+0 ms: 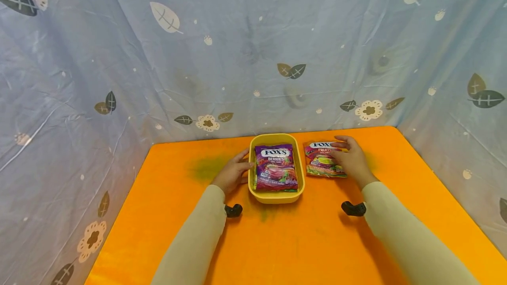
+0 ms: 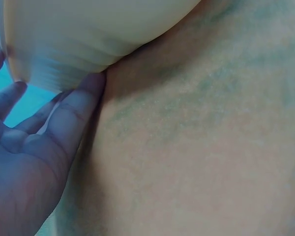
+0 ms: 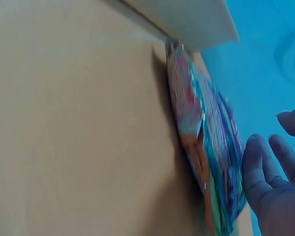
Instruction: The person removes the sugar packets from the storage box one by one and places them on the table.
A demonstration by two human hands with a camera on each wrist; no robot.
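Note:
My left hand (image 1: 233,175) rests against the left side of a yellow plastic tub (image 1: 277,199), fingers spread along its outer wall. In the left wrist view the thumb (image 2: 81,105) touches the wall low down near the table. Inside the tub lies a purple Fox's Berries candy bag (image 1: 276,168), label upward. To the right of the tub, a red Fox's Fruits candy bag (image 1: 318,162) lies flat. Over its right side is my right hand (image 1: 354,164), fingers loosely bent; in the right wrist view the fingertips are right beside the bag's edge (image 3: 211,132).
An orange cloth covers the table (image 1: 277,245), with greenish patches on it. Blue curtains (image 1: 237,56) with leaf and flower prints stand behind and on both sides. A black strap piece (image 1: 233,210) sticks out at each wrist.

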